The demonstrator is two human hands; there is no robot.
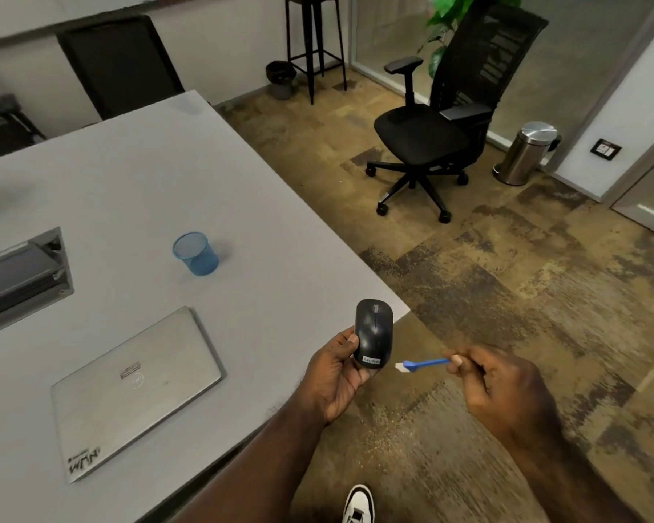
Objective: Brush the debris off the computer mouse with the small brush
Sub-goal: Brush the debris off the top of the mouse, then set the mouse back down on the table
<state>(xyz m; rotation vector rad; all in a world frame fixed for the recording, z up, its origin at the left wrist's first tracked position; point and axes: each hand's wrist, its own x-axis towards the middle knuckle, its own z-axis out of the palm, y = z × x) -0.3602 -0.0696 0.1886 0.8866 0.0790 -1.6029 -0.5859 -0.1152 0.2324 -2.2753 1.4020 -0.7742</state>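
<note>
Gripping one black computer mouse [373, 332] (label reading "Lenovo") is the left hand [337, 375], holding it past the surface [129, 183] corner, over carpet. The right hand [495, 386] is pinching one small brush [421, 363], bristles just beside the mouse. One closed laptop [136, 390] and one blue mesh cup [196, 254] are sitting on the surface.

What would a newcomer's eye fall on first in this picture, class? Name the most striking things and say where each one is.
First, the black computer mouse, held up in the left hand past the grey table's near corner. Just right of it, the right hand pinches a small blue brush, its white bristles pointing at the mouse but apart from it. On the table lie a closed silver laptop and a blue mesh cup.
</note>
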